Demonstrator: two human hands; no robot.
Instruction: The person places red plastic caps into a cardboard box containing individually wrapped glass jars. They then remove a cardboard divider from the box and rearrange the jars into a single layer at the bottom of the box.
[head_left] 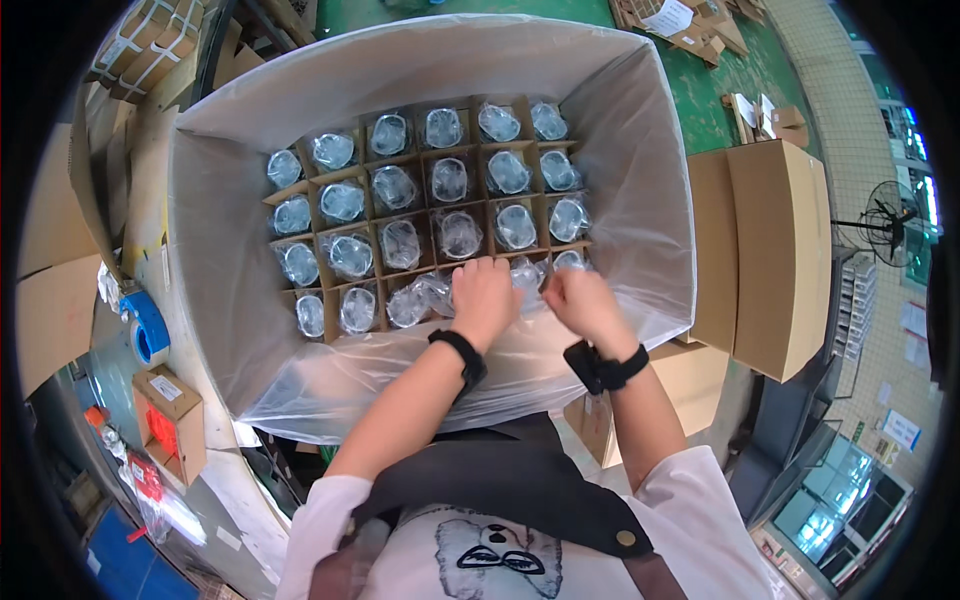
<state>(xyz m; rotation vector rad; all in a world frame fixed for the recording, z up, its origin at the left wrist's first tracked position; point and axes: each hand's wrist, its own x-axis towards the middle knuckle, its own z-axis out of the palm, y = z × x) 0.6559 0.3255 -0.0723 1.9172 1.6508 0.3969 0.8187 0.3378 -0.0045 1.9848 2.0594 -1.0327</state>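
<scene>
A large carton lined with a translucent plastic bag (640, 200) stands in front of me. Brown cardboard dividers (420, 165) split its inside into cells, and clear round glass-like pieces (460, 235) in crinkled clear wrap sit in them. Over the nearest row, my left hand (485, 300) curls its fingers down on a wrapped piece, hiding most of it. Just to its right, my right hand (582, 302) is closed, thumb and fingers together at the edge of clear wrap. Another wrapped piece (527, 278) shows between the hands. Both wrists carry black bands.
Tall brown cartons (770, 250) stand to the right, near a black fan (888, 222). At left, a blue tape dispenser (148, 328) and a small open box (168, 422) with red contents lie on a work surface. Strapped boxes (150, 45) are stacked at far left.
</scene>
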